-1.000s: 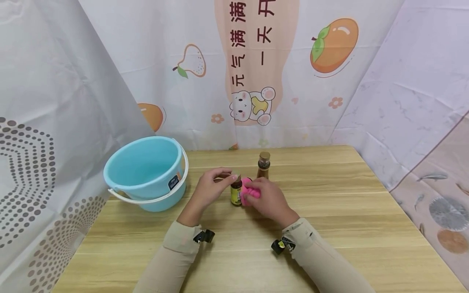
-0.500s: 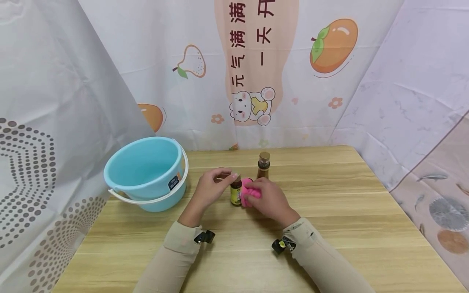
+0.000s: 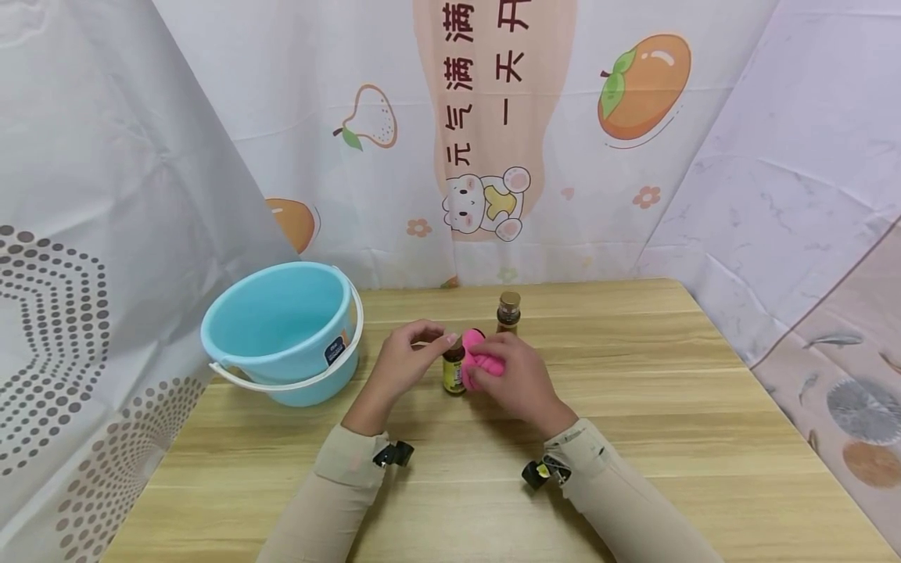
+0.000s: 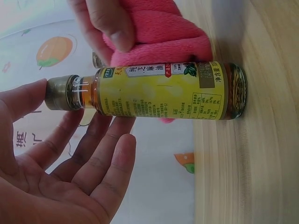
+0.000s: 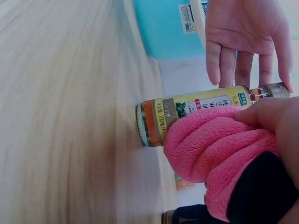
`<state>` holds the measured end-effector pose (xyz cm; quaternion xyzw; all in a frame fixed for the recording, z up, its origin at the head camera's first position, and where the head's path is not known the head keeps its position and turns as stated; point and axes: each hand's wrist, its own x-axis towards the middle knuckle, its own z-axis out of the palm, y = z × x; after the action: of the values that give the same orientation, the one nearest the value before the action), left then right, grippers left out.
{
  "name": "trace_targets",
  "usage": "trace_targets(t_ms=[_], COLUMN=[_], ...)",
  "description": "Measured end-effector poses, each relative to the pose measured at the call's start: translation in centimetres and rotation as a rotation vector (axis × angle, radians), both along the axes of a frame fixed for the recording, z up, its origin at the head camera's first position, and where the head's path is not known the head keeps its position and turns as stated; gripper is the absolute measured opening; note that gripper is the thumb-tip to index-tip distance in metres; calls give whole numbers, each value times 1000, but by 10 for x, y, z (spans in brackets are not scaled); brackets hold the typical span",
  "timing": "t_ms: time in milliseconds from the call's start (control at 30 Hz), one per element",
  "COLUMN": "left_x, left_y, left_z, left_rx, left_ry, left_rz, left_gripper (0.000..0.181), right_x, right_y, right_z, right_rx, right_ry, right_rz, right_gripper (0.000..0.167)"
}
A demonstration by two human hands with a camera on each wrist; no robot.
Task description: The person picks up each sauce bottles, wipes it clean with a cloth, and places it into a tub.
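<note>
A small bottle with a yellow label (image 3: pixel 453 375) and a gold-brown cap (image 4: pixel 60 93) stands upright on the table. My left hand (image 3: pixel 411 361) pinches its cap between thumb and fingertips; the other fingers (image 4: pixel 110 170) extend behind the bottle. My right hand (image 3: pixel 519 379) grips a folded pink cloth (image 5: pixel 219 140), which lies against the label side of the bottle. The cloth has a black patch (image 5: pixel 261 189), seen in the right wrist view. Behind my right hand stands a second, dark bottle with a gold cap (image 3: pixel 510 300), its lower part hidden.
A light blue bucket (image 3: pixel 281 371) with a white handle (image 3: pixel 281 386) stands at the left of the wooden table (image 3: pixel 633 407). Patterned curtains (image 3: pixel 281 94) hang behind the table and along both sides.
The pink cloth has moved slightly up along the bottle, with my right hand's fingers shifting a little. My left hand has stayed nearly in place at the cap.
</note>
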<state>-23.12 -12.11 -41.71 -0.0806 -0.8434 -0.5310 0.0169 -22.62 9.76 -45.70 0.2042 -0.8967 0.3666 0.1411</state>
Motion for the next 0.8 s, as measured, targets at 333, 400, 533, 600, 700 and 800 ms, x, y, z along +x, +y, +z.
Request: trace_targets(t_ms=[333,400,533,600,700,800], left_x=[0,0,0,0,0,0], left_y=[0,0,-1,-1,-1,-1], left_z=[1,1,1,1,2,2], left_rx=[-21,-21,-20,-19,-25,-27], left_ry=[-19,-20,-20,-16,-12,-14], left_rz=[3,3,4,1,-1,0], left_gripper=[39,36,34,34,35,34], right_x=[1,1,3,3,3,3], right_y=[-2,-3,-3,-3,-3,-3], right_z=[6,6,7,7,6,5], right_rx=[-80,-72,-33,-9,18,29], right_ry=[141,143,115,96,70,58], right_rz=[25,25,16,8,3,3], right_gripper=[29,30,35,38,40,40])
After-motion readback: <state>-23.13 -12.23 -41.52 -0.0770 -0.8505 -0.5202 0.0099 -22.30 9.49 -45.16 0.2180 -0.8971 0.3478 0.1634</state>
